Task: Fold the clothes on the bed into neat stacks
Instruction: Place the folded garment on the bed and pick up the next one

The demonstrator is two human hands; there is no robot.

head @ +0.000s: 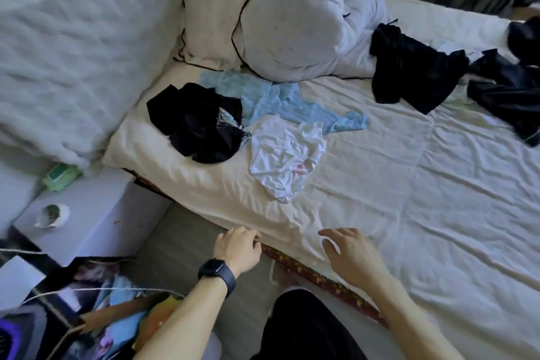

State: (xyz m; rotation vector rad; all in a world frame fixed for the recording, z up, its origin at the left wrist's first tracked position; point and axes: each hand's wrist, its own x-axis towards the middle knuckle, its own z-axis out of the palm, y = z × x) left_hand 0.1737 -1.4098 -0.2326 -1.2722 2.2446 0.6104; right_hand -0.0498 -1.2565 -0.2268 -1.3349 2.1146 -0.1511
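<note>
Closest to me, my left hand [238,245] hangs at the mattress edge with the fingers loosely curled on nothing, a dark smartwatch [216,270] on its wrist. My right hand [347,254] is spread flat and low over the bed sheet [409,184]; I cannot tell whether it touches. Neither holds any clothing.

The nearest garment, just ahead of my hands, is a crumpled white top [285,152]. It looks thin, light and limp, so I judge it will sag unless I pinch it at both shoulders and shake it flat. Its far edge lies on a light blue garment [292,102], equally soft, which I would take by its long edges. Beside both, towards the head of the bed, sits a black heap [195,120] that overlaps the blue garment, with a patterned scrap at its edge. It may be more than one piece.

Well apart, across the bed, lie a black garment [409,73] and a second black garment [505,90], both loose and floppy.

That makes one white, one blue and three black bundles, none folded yet. Two pillows [292,9] lean at the head. Off the bed, a white nightstand [87,207] carries one green wipes packet [61,175].
</note>
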